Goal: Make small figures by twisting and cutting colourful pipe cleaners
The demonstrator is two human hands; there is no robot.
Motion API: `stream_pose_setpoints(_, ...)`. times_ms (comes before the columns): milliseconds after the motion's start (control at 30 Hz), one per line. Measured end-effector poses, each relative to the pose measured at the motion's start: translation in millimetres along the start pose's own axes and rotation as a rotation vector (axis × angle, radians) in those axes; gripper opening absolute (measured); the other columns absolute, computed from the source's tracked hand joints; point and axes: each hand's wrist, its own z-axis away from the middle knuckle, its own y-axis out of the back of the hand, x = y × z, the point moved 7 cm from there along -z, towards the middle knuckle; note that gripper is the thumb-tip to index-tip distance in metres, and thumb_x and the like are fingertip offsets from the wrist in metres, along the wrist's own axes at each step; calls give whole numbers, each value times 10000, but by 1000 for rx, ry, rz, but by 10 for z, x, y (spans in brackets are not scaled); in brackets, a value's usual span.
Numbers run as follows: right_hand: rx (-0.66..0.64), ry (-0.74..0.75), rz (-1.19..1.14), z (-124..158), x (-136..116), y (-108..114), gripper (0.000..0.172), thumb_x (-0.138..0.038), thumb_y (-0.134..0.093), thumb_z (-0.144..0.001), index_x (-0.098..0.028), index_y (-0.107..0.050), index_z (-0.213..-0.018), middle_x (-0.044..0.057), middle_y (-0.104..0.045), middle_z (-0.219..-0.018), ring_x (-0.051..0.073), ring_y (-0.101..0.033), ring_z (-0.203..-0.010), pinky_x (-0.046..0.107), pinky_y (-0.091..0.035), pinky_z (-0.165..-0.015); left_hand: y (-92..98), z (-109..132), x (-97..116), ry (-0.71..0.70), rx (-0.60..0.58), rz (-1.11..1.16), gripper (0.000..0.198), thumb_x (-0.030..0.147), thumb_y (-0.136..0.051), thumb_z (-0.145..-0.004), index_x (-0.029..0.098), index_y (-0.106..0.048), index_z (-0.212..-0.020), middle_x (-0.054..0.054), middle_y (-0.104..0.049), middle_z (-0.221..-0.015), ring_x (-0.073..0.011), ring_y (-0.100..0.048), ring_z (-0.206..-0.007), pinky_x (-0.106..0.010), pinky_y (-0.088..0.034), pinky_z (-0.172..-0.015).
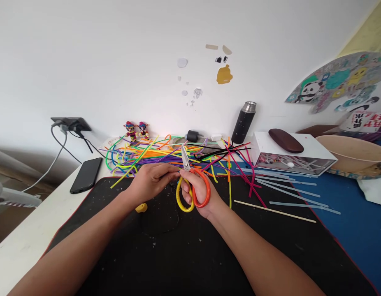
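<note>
My right hand [198,187] holds a pair of scissors [193,196] with one yellow and one orange-red handle loop. Their metal blades point up and away, close together. Fingers pinched, my left hand [152,181] meets the fingertips of my right hand; whatever is between them is too small to make out. Below my left wrist, a small yellow piece [141,208] rests on the black mat [166,263]. Just beyond both hands lies a heap of colourful pipe cleaners [159,154].
A phone [86,175] lies at the left. Toward the right are translucent glue sticks [292,191], a wooden stick [275,211] and a white box [295,154] with a brown case [286,140] on top. A black flask [244,122] and two small figures [136,130] stand by the wall.
</note>
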Motion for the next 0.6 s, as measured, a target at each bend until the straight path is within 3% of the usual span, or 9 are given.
stream_pose_setpoints(167, 18, 9, -9, 4, -32, 5, 348, -449, -770, -806, -197, -537, -751, -88, -506, -511, 54, -419, -327, 184, -282, -341, -15, -3, -77, 88, -19, 93, 162, 273, -648, -1037, 192, -788, -1040, -13, -827, -862, -134, -771, -719, -194, -566, -674)
stream_pose_setpoints(400, 34, 3, -7, -14, -6, 18, 331, -420, -765, -790, -204, -522, -731, -86, -504, -503, 58, -414, -324, 186, -288, -337, -21, -6, -15, 8, -28, 88, 153, 210, -672, -1014, 194, -786, -1114, -41, -838, -946, -152, -784, -816, -215, -591, -766)
stream_pose_setpoints(600, 37, -8, -13, -24, 19, 28, 321, -413, -760, -788, -209, -517, -742, -87, -506, -505, 63, -420, -325, 190, -284, -335, -17, 9, 20, -54, -4, 39, 140, 178, -665, -1003, 187, -775, -1089, -42, -828, -898, -148, -773, -758, -215, -572, -709)
